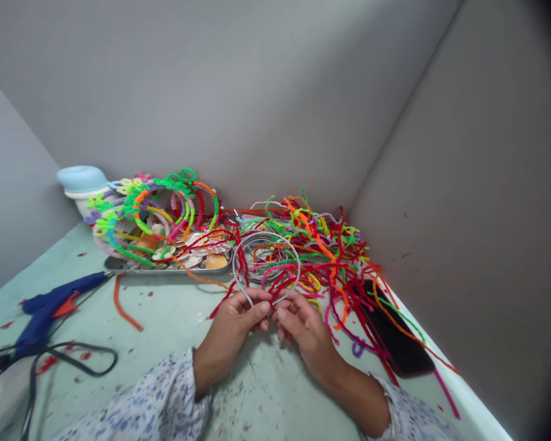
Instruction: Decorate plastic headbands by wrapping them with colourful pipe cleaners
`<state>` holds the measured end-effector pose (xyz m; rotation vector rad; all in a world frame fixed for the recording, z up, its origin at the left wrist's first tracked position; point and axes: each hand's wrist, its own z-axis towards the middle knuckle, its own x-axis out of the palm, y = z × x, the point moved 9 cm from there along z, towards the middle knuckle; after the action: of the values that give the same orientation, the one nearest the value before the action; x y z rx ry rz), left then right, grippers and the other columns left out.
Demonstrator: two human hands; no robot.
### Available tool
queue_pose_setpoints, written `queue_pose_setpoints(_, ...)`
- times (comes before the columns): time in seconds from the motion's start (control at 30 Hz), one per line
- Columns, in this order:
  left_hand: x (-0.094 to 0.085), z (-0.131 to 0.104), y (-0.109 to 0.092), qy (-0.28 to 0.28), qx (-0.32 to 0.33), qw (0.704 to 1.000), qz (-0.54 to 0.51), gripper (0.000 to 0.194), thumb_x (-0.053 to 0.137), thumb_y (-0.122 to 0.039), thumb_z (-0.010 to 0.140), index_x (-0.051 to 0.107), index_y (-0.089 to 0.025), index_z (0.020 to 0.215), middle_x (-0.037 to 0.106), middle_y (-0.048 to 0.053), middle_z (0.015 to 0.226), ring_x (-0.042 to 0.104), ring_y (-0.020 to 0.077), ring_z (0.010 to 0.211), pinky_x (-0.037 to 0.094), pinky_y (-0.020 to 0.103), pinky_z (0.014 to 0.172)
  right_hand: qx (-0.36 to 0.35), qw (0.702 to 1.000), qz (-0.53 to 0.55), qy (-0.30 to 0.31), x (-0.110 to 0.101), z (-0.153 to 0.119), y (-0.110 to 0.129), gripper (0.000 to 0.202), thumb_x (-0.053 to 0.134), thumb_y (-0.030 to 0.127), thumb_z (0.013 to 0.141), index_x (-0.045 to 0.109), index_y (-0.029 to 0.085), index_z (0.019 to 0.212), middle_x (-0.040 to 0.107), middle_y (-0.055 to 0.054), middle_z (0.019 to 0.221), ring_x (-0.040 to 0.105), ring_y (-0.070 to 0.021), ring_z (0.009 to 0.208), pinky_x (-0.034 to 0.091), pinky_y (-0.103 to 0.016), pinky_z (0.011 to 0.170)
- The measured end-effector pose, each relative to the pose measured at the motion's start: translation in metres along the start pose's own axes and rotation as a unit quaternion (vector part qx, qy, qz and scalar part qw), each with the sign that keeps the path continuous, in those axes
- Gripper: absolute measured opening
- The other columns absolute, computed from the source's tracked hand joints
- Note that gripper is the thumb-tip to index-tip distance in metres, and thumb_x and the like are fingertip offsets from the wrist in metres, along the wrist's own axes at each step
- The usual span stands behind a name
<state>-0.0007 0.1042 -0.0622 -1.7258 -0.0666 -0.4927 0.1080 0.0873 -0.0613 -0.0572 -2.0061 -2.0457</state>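
My left hand (pixel 236 327) and my right hand (pixel 310 334) meet low in the middle, fingers and thumbs closed on the near side of a grey wire ring (pixel 299 263). The ring stands tilted up above the fingertips. A bit of red pipe cleaner (pixel 272 300) shows at the ring between the two hands; its ends are hidden by the fingers. Just behind lies a stack of similar wire rings (pixel 261 274). Beyond and to the right spreads a tangled heap of coloured pipe cleaners (pixel 321 236).
At the left back, a metal tray (pixel 165 269) holds seashells (pixel 197 245), with pipe-cleaner-wrapped hoops (pixel 140 208) on top. Behind it is a blue-lidded white container (pixel 82 184). A blue glue gun (pixel 46 309) with a cord lies left, a black phone (pixel 395 334) right. Walls enclose the table.
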Motion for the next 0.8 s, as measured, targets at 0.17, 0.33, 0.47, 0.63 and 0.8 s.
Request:
queue_pose_setpoints(0.17, 0.001, 0.000, 0.002, 0.007, -0.014, 1.000, 0.012, 0.020, 0.071, -0.027, 0.075, 0.061, -0.015, 0.087, 0.058, -0.004, 0.059, 0.049, 0.0057, 0.051, 0.034, 0.017, 0.050, 0.010, 0.998, 0.063, -0.004, -0.005, 0.003, -0.006, 0.032, 0.061, 0.026, 0.081, 0.050, 0.022, 0.111, 0.053, 0.003, 0.079, 0.048, -0.0073, 0.056, 0.035, -0.019, 0.048)
queue_pose_setpoints(0.33, 0.004, -0.001, 0.006, 0.032, -0.018, 0.999, 0.013, 0.019, 0.070, -0.029, 0.076, 0.060, -0.015, 0.084, 0.057, -0.004, 0.057, 0.049, 0.0062, 0.051, 0.033, 0.018, 0.052, 0.002, 0.999, 0.040, -0.007, -0.005, 0.004, -0.005, 0.020, 0.063, 0.026, 0.079, 0.055, 0.019, 0.096, 0.050, 0.005, 0.062, 0.045, -0.0083, 0.052, 0.034, -0.020, 0.049)
queue_pose_setpoints(0.47, 0.004, -0.001, 0.007, 0.037, -0.016, 0.999, 0.022, 0.018, 0.068, -0.029, 0.077, 0.060, -0.015, 0.083, 0.057, -0.003, 0.057, 0.049, 0.0067, 0.052, 0.032, 0.019, 0.052, -0.005, 1.000, -0.002, -0.017, -0.003, 0.003, 0.004, 0.017, 0.063, 0.029, 0.078, 0.054, 0.019, 0.088, 0.050, 0.006, 0.058, 0.044, -0.0090, 0.051, 0.035, -0.021, 0.048)
queue_pose_setpoints(0.63, 0.003, 0.000, 0.007, 0.036, -0.012, 0.999, 0.033, 0.018, 0.068, -0.030, 0.078, 0.059, -0.015, 0.084, 0.056, -0.003, 0.058, 0.048, 0.0074, 0.053, 0.033, 0.020, 0.053, -0.003, 0.998, -0.048, -0.039, -0.004, 0.002, 0.008, 0.014, 0.062, 0.030, 0.078, 0.053, 0.020, 0.083, 0.047, 0.007, 0.055, 0.041, -0.0092, 0.049, 0.033, -0.021, 0.047)
queue_pose_setpoints(0.8, 0.006, -0.003, -0.001, 0.044, 0.007, 0.998, 0.053, 0.015, 0.064, -0.028, 0.080, 0.060, -0.015, 0.086, 0.056, -0.003, 0.061, 0.049, 0.0086, 0.055, 0.035, 0.020, 0.054, 0.013, 0.996, -0.073, -0.048, -0.005, -0.001, 0.002, 0.015, 0.062, 0.032, 0.080, 0.053, 0.021, 0.085, 0.052, 0.005, 0.058, 0.042, -0.0099, 0.050, 0.033, -0.022, 0.048)
